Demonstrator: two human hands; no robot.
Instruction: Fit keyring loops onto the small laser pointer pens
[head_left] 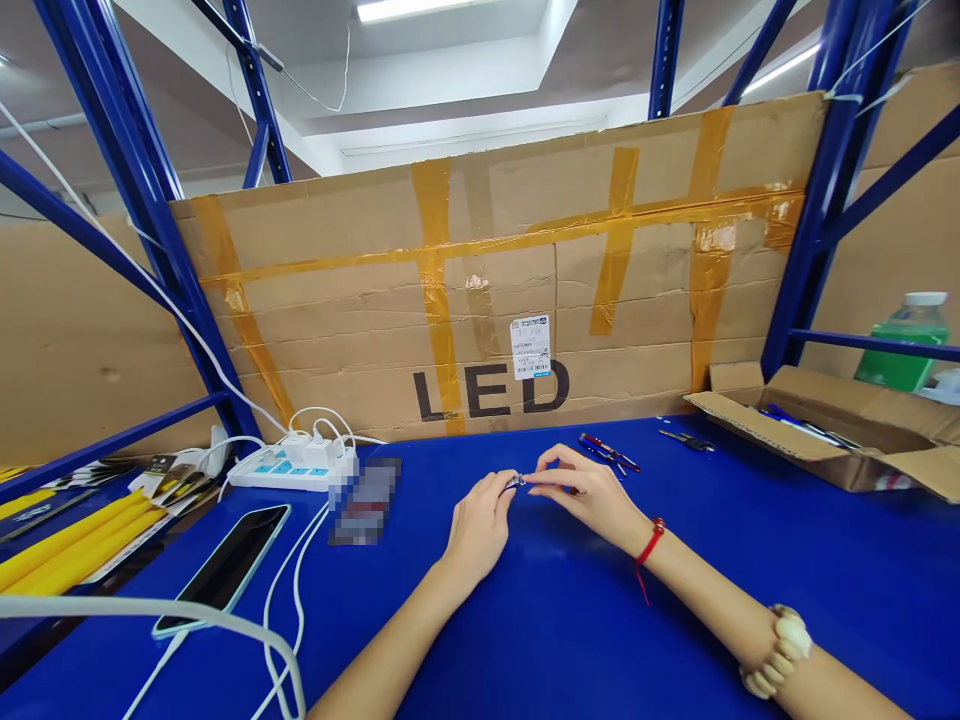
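My left hand and my right hand meet above the blue table top, near its middle. Both pinch a small silvery metal part between their fingertips; what it is I cannot make out. My right wrist wears a red string, and a pale bead bracelet sits further up the forearm. Just behind my right hand lie small red and blue tools.
A phone on a white cable lies at the left, by a white power strip and yellow strips. An open cardboard box sits at the right, a green bottle behind it. A taped "LED" cardboard wall closes the back.
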